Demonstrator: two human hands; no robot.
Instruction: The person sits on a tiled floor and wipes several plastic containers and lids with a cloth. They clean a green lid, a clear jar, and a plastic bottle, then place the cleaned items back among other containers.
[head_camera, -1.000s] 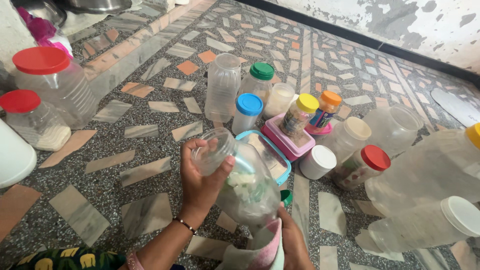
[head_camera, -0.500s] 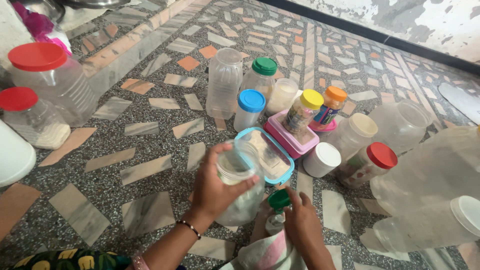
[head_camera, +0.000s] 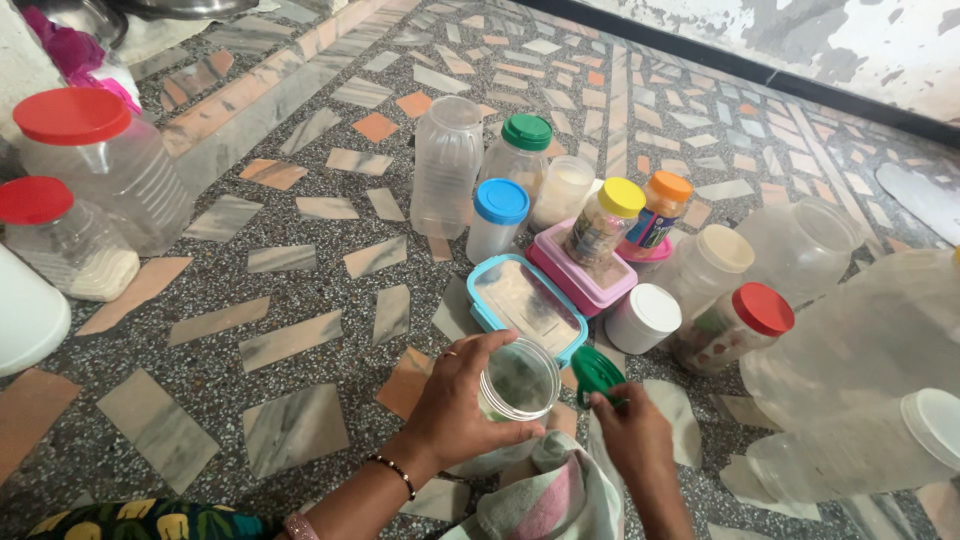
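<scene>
Left hand (head_camera: 462, 400) wraps the rim of an open clear jar (head_camera: 515, 385), upright on the floor over a striped cloth (head_camera: 550, 500). Right hand (head_camera: 632, 430) pinches a green lid (head_camera: 597, 372) just beside the jar's mouth.

The left hand (head_camera: 462, 400) wraps around the rim of an open clear plastic jar (head_camera: 512, 392) standing on the floor (head_camera: 300, 290). Just beside it, the right hand (head_camera: 632, 432) pinches a green lid (head_camera: 597, 372), above a striped cloth (head_camera: 548, 500).

The jar (head_camera: 515, 385) now stands upright under the left hand (head_camera: 462, 400), no longer tilted; the right hand (head_camera: 630, 425) has lifted the green lid (head_camera: 596, 372).
</scene>
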